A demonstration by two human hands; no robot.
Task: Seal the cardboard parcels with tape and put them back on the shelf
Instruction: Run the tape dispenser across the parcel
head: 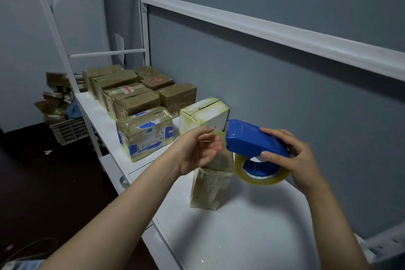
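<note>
A blue tape dispenser (252, 138) with a roll of clear tape (262, 173) hangs over the white shelf (241, 232), gripped by my right hand (293, 155). My left hand (200, 149) pinches the loose tape end at the dispenser's mouth. Just below stands a narrow upright cardboard parcel (211, 182) wrapped in yellowed tape, partly hidden by my left hand. Behind it sits a white parcel (206, 114) with a split top seam.
Left of the white parcel lies a blue-printed taped parcel (145, 136). Several brown taped parcels (133, 92) fill the shelf's far end. A crate (70, 130) with more boxes sits on the dark floor at left. A white shelf rail (263, 30) runs overhead.
</note>
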